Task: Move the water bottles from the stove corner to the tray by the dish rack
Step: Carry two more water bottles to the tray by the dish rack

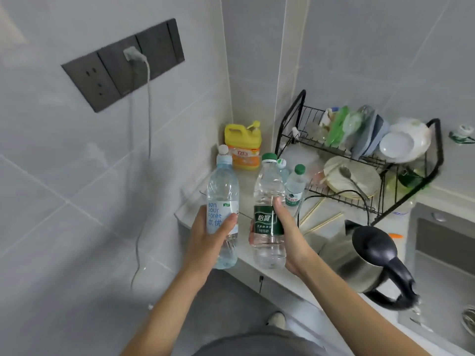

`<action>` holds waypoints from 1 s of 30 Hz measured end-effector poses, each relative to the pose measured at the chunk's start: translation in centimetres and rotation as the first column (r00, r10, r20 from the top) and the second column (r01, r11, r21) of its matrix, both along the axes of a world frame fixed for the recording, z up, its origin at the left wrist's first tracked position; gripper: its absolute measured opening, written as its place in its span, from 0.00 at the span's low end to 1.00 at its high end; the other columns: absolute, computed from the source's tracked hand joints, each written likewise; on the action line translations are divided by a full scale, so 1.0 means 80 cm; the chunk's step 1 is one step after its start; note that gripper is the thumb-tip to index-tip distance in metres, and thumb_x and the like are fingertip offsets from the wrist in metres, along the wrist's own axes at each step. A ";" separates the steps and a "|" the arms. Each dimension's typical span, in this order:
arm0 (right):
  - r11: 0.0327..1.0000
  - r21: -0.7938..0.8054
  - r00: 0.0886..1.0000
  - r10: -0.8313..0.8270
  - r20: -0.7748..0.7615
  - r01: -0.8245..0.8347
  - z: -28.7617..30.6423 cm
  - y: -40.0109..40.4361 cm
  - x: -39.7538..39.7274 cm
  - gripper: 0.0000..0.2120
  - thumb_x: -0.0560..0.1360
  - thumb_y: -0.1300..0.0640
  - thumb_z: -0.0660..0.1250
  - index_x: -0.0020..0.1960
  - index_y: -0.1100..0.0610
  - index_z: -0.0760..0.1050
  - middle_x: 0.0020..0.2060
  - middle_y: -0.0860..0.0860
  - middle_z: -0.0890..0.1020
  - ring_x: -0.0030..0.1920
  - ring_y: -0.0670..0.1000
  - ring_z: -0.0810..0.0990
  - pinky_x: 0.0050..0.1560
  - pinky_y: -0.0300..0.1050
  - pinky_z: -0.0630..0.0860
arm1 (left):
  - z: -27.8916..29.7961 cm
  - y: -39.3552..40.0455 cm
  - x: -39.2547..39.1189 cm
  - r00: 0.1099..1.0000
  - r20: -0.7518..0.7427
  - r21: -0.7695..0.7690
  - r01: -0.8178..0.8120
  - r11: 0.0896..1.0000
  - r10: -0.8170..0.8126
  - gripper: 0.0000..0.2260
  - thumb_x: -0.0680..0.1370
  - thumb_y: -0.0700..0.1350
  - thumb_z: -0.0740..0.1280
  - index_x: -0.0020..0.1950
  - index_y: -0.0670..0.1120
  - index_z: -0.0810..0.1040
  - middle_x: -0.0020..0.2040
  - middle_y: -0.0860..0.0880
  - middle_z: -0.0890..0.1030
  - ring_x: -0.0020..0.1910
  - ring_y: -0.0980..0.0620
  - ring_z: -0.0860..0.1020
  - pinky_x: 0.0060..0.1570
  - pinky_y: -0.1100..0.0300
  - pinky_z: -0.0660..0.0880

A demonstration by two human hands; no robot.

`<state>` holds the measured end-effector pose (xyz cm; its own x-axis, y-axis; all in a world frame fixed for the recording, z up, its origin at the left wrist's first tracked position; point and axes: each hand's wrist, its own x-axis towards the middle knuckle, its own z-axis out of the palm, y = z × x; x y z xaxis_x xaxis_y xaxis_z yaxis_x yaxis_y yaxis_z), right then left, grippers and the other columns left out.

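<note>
My left hand grips a clear bottle with a white cap and pale blue lettering, held upright above the counter's left end. My right hand grips a clear bottle with a green cap and dark green label, also upright, just to the right of the first. Behind them, two smaller bottles stand on the counter: one with a green cap and one with a pale cap, mostly hidden. The black wire dish rack stands further right. I cannot make out a tray.
A yellow detergent jug sits in the wall corner. A steel kettle with a black handle stands near the counter's front edge beside the sink. Chopsticks lie before the rack. A cord hangs from the wall socket.
</note>
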<state>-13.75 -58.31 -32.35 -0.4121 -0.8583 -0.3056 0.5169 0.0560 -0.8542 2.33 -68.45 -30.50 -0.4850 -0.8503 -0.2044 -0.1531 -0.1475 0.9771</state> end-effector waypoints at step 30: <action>0.781 0.460 0.654 0.089 -0.751 0.422 -0.114 -0.239 -0.086 0.27 0.63 0.37 0.77 0.55 0.48 0.73 0.46 0.46 0.85 0.47 0.51 0.83 0.48 0.57 0.81 | -0.163 -0.315 -0.188 0.836 0.430 -0.072 0.409 0.910 -0.342 0.25 0.65 0.45 0.83 0.58 0.53 0.78 0.50 0.56 0.84 0.49 0.52 0.83 0.40 0.63 0.72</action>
